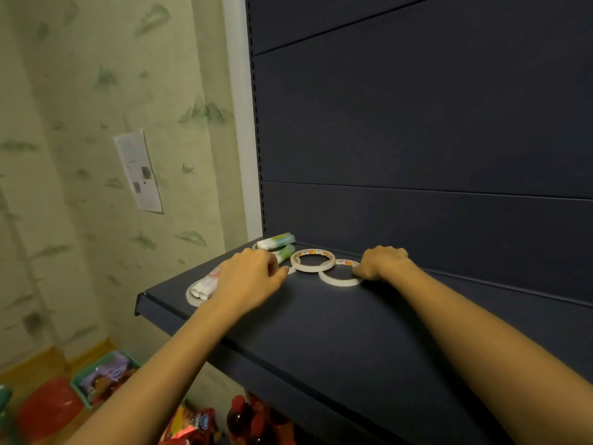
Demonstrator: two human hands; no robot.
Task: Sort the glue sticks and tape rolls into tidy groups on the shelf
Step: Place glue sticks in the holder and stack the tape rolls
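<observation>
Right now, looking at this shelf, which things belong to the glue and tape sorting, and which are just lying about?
Job: middle tape roll; right tape roll; left tape roll; rear glue stick; green glue stick; pink glue stick.
Lying about: paper on wall; green basket; red bottles; snack packet.

Dark shelf, pale stock
The shelf [321, 316] is slate navy; tape rolls [313, 270] cream with orange-red printed cores; glue sticks [276, 240] at the back left corner white and mint green; wallpaper [80, 91] pale green, brushed with darker green strokes.
</observation>
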